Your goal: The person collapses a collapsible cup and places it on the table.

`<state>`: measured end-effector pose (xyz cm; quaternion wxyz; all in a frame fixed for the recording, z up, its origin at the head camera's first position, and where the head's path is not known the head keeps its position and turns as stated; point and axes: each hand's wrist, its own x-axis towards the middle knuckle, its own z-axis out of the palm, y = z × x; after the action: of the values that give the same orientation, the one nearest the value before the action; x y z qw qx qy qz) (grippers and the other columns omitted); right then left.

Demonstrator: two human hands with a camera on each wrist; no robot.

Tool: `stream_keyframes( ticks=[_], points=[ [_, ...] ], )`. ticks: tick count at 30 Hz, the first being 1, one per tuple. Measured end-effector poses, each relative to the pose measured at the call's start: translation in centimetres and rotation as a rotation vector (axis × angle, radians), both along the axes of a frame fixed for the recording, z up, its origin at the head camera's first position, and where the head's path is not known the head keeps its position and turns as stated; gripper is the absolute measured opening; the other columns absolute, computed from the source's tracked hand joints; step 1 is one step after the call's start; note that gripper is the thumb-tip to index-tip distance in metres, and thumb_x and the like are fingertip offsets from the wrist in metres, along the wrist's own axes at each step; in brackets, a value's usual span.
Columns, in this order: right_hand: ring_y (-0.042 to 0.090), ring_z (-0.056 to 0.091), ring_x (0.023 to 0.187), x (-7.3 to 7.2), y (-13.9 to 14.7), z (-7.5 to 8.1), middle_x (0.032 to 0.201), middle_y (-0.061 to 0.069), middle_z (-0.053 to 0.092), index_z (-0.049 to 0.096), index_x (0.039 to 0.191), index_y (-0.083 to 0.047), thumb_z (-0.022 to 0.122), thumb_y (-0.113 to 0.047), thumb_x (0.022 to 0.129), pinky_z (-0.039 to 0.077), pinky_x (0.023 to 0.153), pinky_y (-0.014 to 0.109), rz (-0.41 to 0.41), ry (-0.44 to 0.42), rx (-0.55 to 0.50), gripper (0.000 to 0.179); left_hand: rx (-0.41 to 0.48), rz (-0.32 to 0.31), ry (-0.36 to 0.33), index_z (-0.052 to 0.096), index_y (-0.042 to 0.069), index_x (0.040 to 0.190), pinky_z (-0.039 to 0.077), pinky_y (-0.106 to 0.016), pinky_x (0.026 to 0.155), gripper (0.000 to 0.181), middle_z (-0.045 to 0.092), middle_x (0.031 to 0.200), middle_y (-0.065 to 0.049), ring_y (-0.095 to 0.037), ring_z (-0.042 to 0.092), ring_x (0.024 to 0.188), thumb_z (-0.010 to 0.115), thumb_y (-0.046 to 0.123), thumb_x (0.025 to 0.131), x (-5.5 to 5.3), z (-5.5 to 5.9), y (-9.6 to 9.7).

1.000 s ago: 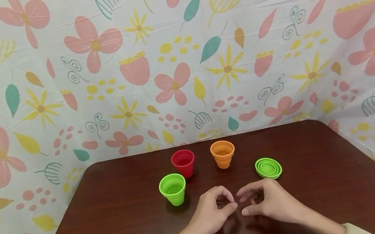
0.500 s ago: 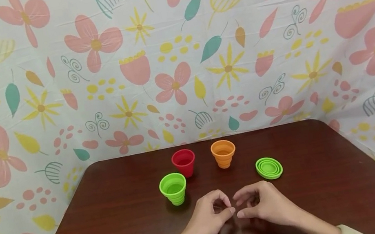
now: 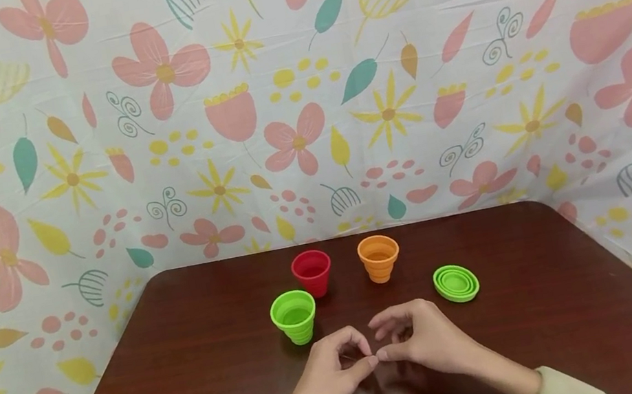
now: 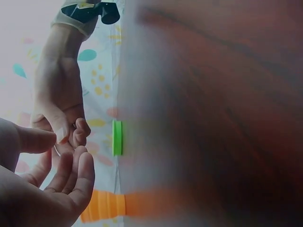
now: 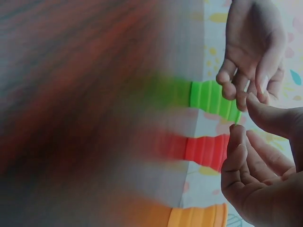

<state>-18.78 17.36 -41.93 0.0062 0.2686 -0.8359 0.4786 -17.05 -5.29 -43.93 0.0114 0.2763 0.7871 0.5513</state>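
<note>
In the head view my left hand (image 3: pixel 329 377) hovers over the front middle of the table, fingers loosely bent and thumb close to the index fingertip. Facing it, my right hand (image 3: pixel 434 339) has its thumb tip right at the left thumb tip, its other fingers loosely curved. No object shows clearly in either hand. Beyond the left hand stands a green collapsible cup (image 3: pixel 295 315), extended and upright. Just behind it is a red cup (image 3: pixel 313 274), with an orange collapsible cup (image 3: pixel 379 258) to their right. Past the right hand lies a flattened green collapsible cup (image 3: pixel 456 284).
The dark brown wooden table (image 3: pixel 204 355) has rounded far corners. A white cloth (image 3: pixel 318 210) printed with flowers and leaves hangs behind it and along both sides. In the left wrist view a dark strap (image 4: pixel 87 12) shows at the right wrist.
Both hands have shifted left in the head view and come closer, so the thumb tips now meet. The cups have stayed in place on the table; the view has shifted slightly.
</note>
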Motion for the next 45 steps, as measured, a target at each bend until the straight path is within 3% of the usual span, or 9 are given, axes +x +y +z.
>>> stream_keyframes(
  ticks=[6,13,18,21,25,32,36,40,45],
  points=[
    [0.012,0.07,0.079,-0.8,-1.6,0.6,0.094,0.004,0.077,0.078,0.12,-0.008,0.093,-0.017,0.081,0.058,0.069,0.028,-0.013,-0.015,-0.016,0.042,-0.012,0.048,0.039,0.068,0.018,0.093,0.058,-0.028,0.073,0.013,0.068,0.087,0.009,-0.009,0.067,0.083,0.076,0.008,0.095,0.8,0.6,-2.5],
    [0.014,0.07,0.079,-2.1,-3.8,0.7,0.096,0.001,0.077,0.076,0.125,-0.006,0.093,-0.014,0.08,0.057,0.064,0.027,-0.01,-0.047,-0.038,0.048,0.0,0.224,0.13,0.073,0.024,0.102,0.057,-0.027,0.063,0.026,0.067,0.086,0.009,-0.011,0.067,0.078,0.082,0.003,0.089,1.1,1.3,-5.4],
    [0.015,0.071,0.076,-3.4,-5.4,0.6,0.096,-0.001,0.076,0.075,0.127,-0.004,0.094,-0.013,0.079,0.057,0.061,0.026,-0.007,-0.013,-0.039,0.053,0.051,0.323,0.22,0.076,0.021,0.111,0.058,-0.027,0.061,0.032,0.065,0.089,0.006,-0.012,0.067,0.076,0.084,0.001,0.087,0.2,1.3,-7.7],
    [0.016,0.072,0.076,-4.2,-6.2,0.5,0.099,0.006,0.077,0.074,0.128,-0.002,0.094,-0.014,0.079,0.058,0.061,0.027,-0.007,-0.012,-0.051,0.055,0.067,0.364,0.253,0.075,0.018,0.114,0.058,-0.027,0.063,0.035,0.064,0.092,0.001,-0.013,0.067,0.078,0.085,0.0,0.086,-0.8,1.4,-9.0],
    [0.02,0.072,0.078,-5.3,-7.0,0.1,0.104,0.017,0.077,0.071,0.131,0.002,0.094,-0.012,0.079,0.058,0.06,0.027,-0.006,-0.031,-0.071,0.058,0.021,0.414,0.271,0.074,0.014,0.118,0.057,-0.027,0.062,0.04,0.061,0.093,-0.005,-0.015,0.065,0.078,0.089,0.001,0.083,-2.1,1.2,-10.3],
    [0.022,0.073,0.08,-6.6,-8.1,-0.8,0.105,0.015,0.076,0.068,0.135,0.005,0.095,-0.014,0.079,0.06,0.055,0.03,0.012,-0.084,-0.09,0.065,-0.06,0.399,0.209,0.069,0.018,0.132,0.06,-0.031,0.076,0.058,0.063,0.11,-0.007,-0.026,0.066,0.097,0.093,0.01,0.08,-3.5,0.6,-11.5],
    [0.021,0.073,0.08,-7.0,-8.6,-0.9,0.104,0.01,0.077,0.068,0.135,0.004,0.096,-0.017,0.079,0.059,0.058,0.029,0.027,-0.073,-0.074,0.067,-0.1,0.382,0.162,0.066,0.019,0.138,0.061,-0.034,0.083,0.066,0.063,0.12,-0.006,-0.022,0.064,0.107,0.094,0.012,0.08,-4.1,0.4,-11.7],
    [0.019,0.073,0.08,-7.2,-8.8,-0.9,0.102,0.005,0.077,0.07,0.135,0.001,0.096,-0.018,0.079,0.059,0.061,0.028,0.041,-0.061,-0.064,0.065,-0.121,0.336,0.11,0.061,0.018,0.145,0.059,-0.043,0.094,0.071,0.065,0.124,-0.007,-0.019,0.067,0.112,0.093,0.015,0.082,-4.6,0.3,-11.8],
    [0.018,0.072,0.083,-7.7,-8.9,-0.9,0.104,0.002,0.078,0.072,0.132,-0.003,0.095,-0.018,0.079,0.06,0.063,0.028,0.051,-0.052,-0.057,0.06,-0.101,0.282,0.06,0.058,0.014,0.149,0.057,-0.048,0.1,0.072,0.066,0.128,-0.007,-0.026,0.068,0.117,0.091,0.017,0.085,-5.0,0.5,-11.7]
  ],
)
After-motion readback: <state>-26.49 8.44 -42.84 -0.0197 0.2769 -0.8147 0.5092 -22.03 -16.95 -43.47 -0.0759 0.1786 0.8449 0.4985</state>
